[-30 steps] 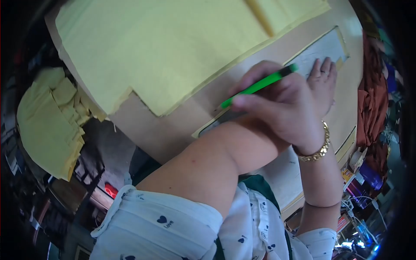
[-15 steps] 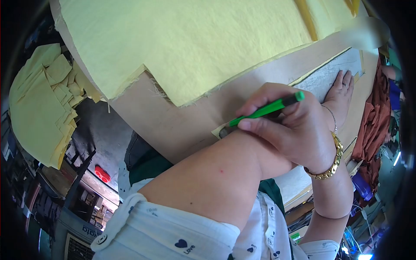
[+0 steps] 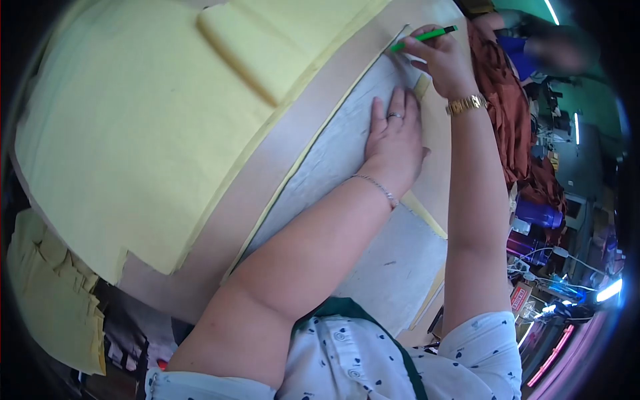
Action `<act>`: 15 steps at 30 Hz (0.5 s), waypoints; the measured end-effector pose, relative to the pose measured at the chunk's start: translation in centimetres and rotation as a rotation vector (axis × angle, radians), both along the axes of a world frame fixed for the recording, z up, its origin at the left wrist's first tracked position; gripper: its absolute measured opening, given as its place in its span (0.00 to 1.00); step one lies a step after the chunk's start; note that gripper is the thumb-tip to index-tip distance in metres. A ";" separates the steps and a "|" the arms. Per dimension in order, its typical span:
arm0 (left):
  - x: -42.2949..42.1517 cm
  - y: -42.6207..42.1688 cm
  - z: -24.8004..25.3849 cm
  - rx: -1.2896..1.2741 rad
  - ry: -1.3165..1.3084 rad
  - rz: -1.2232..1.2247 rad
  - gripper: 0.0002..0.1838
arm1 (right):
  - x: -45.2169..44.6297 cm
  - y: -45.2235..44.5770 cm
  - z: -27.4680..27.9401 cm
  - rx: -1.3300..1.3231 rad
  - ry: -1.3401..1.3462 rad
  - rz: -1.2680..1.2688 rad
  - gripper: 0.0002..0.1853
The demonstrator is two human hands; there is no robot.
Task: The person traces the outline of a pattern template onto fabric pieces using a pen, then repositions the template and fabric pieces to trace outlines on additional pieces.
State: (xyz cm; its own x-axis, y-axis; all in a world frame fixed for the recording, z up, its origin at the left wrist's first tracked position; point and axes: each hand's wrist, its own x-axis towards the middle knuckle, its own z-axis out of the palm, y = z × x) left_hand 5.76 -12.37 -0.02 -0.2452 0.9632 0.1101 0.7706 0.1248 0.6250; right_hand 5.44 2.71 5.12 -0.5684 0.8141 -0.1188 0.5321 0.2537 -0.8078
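Note:
My right hand (image 3: 440, 60), wrist in a gold band, is closed around a green pen (image 3: 427, 38) with a black section near its end. The pen's point is by the upper corner of a long grey sheet (image 3: 320, 153). Flat on that sheet, fingers slightly spread, lies my left hand (image 3: 397, 130), wearing a ring and a thin bracelet. Yellow material shows along the sheet's edges. A second grey piece (image 3: 387, 267) lies nearer my body, partly covered by my left arm.
Large layered yellow fabric (image 3: 133, 133) covers the table's left side. More yellow pieces (image 3: 53, 293) are piled at lower left. Brown cloth (image 3: 503, 127) hangs along the right edge, near purple bottles (image 3: 537, 213) and cables. Another person (image 3: 520, 57) is at upper right.
My right hand has moved with the pen from near my left forearm to the sheet's far corner. My arms are no longer crossed. The view has shifted; my left hand remains on the sheet.

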 end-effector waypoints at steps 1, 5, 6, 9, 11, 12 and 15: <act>0.1 0.0 -0.2 0.009 0.007 0.003 0.36 | -0.2 2.0 -0.2 -0.007 0.008 -0.032 0.08; 0.0 0.1 -0.2 -0.012 0.026 -0.019 0.37 | -0.2 6.5 -0.9 0.060 0.025 -0.152 0.10; -0.1 0.1 -0.1 -0.021 0.028 -0.019 0.37 | -0.5 7.0 -1.0 0.107 0.025 -0.173 0.10; 0.0 0.2 0.0 -0.025 0.028 -0.021 0.38 | -0.2 6.2 -0.4 0.172 0.186 -0.049 0.10; 0.2 0.5 0.0 -0.067 0.057 -0.012 0.37 | -1.2 1.0 0.8 0.041 0.249 0.007 0.08; 0.2 0.3 0.0 -0.104 0.068 -0.008 0.37 | -2.0 -3.1 1.6 -0.073 0.226 0.028 0.07; 0.1 -0.1 -0.9 -0.032 0.086 0.036 0.35 | -3.0 -13.5 1.5 -0.371 0.080 0.492 0.07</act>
State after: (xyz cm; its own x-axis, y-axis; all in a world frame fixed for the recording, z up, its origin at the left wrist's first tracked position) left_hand 5.89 -12.48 -0.91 -0.2703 0.9574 0.1014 0.8157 0.1718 0.5523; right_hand 2.40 -10.77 6.58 -0.8852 0.3674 -0.2853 0.3587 0.1488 -0.9215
